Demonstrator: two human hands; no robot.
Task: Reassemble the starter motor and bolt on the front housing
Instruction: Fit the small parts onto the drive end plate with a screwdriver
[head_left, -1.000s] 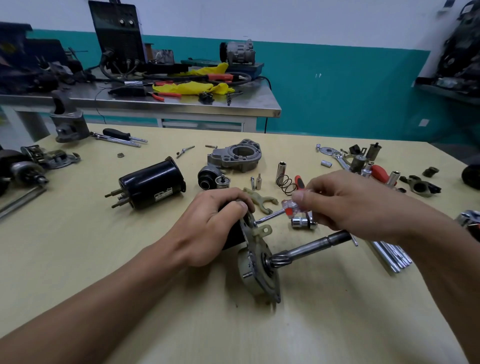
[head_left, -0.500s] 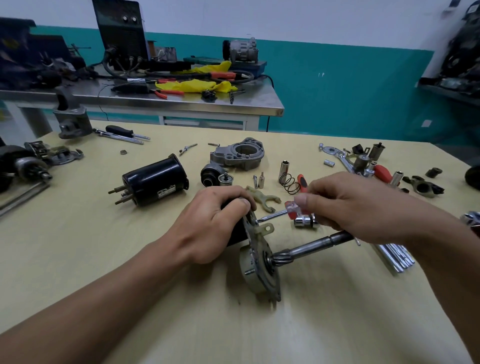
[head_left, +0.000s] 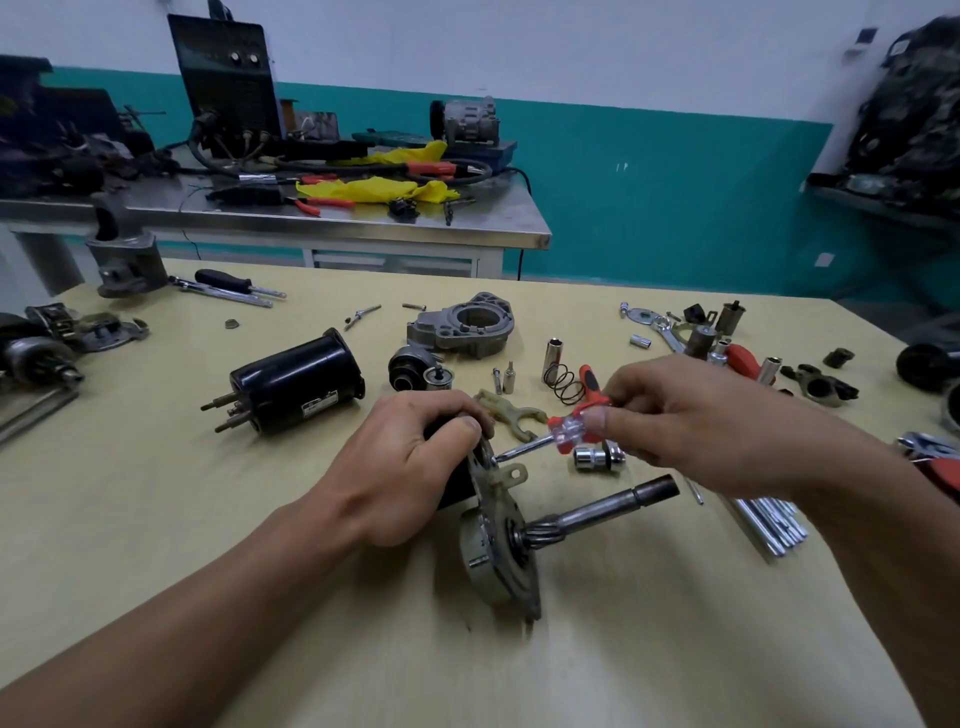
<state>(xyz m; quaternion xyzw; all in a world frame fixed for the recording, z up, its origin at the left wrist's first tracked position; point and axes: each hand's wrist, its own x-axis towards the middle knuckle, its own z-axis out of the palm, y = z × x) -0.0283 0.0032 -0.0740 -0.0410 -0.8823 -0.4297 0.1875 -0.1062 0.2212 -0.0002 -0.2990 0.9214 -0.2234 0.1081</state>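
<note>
My left hand (head_left: 410, 467) grips the black body of the starter assembly behind its metal plate (head_left: 501, 551). A steel shaft (head_left: 608, 501) with a spiral gear sticks out of the plate to the right. My right hand (head_left: 691, 431) pinches the red and clear handle of a small screwdriver (head_left: 563, 428); its tip touches the top of the plate. The grey front housing (head_left: 467, 325) lies further back on the table. A black motor casing (head_left: 296, 387) lies to the left. A beige fork lever (head_left: 511, 410) lies behind my left hand.
A spring (head_left: 563, 382), sockets (head_left: 597, 460), bolts and wrenches (head_left: 769, 525) lie scattered on the yellow table (head_left: 156, 519) to the right. More starter parts (head_left: 36, 358) sit at the left edge. A steel bench (head_left: 311, 218) with tools stands behind.
My hands and the assembly stay in place. The right hand's fingers shift slightly on the screwdriver handle.
</note>
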